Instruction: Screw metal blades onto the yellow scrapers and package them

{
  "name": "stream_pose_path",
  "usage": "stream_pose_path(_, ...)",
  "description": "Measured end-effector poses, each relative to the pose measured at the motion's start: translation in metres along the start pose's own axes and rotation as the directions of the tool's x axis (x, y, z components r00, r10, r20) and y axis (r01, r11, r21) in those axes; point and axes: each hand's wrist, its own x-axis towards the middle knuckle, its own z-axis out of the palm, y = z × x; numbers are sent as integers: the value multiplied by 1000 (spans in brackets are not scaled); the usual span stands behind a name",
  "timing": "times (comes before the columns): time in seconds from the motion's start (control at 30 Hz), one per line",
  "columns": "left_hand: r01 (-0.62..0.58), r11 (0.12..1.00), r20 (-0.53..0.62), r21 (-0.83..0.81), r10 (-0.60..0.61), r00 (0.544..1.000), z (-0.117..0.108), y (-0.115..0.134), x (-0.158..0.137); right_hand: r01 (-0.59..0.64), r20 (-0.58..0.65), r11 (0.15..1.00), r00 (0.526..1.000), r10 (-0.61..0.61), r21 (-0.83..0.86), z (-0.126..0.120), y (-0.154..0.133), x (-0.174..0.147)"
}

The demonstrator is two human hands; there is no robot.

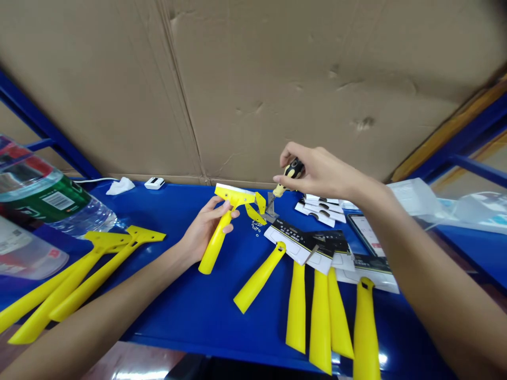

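Note:
My left hand (212, 220) is closed around a yellow scraper (216, 244), its handle pointing down toward me and its wide head at the top. A pale strip runs along the head's upper edge. In my right hand (311, 170) is a screwdriver (291, 176) with a black and cream handle, tip angled down-left. Below that tip lie small yellow plates (256, 211) and metal blades (271, 207). Tiny nuts or washers (256, 227) are scattered just right of my left hand. The screwdriver is apart from the scraper.
Yellow scraper bodies (106, 253) lie at the left, beside a large water bottle (47, 190). Several yellow handles (320, 322) and black-and-white cards (291, 240) spread across the right. A phone (365, 232) lies near my right forearm. Cardboard (253, 95) walls the blue table's (198, 311) back.

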Motion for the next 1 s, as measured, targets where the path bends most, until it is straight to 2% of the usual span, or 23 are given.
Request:
stream_pose_path(0.1, -16, 1000, 42, -13, 16, 999, -1, -1, -1, -25, 92, 999, 995, 23, 24, 11, 9, 4)
stream_pose_path(0.63, -13, 999, 63, -35, 16, 998, 0, -2, -2, -44, 174, 997, 984, 33, 60, 23, 15, 7)
stream_pose_path(0.8, -14, 1000, 63, -23, 16, 998, 2, -2, -2, -36, 165, 998, 986, 28, 50, 19, 14, 6)
stream_pose_path(1.0, 0, 1000, -50, 30, 1, 999, 0, -3, 3, -28, 80, 999, 996, 25, 40, 5, 5, 2)
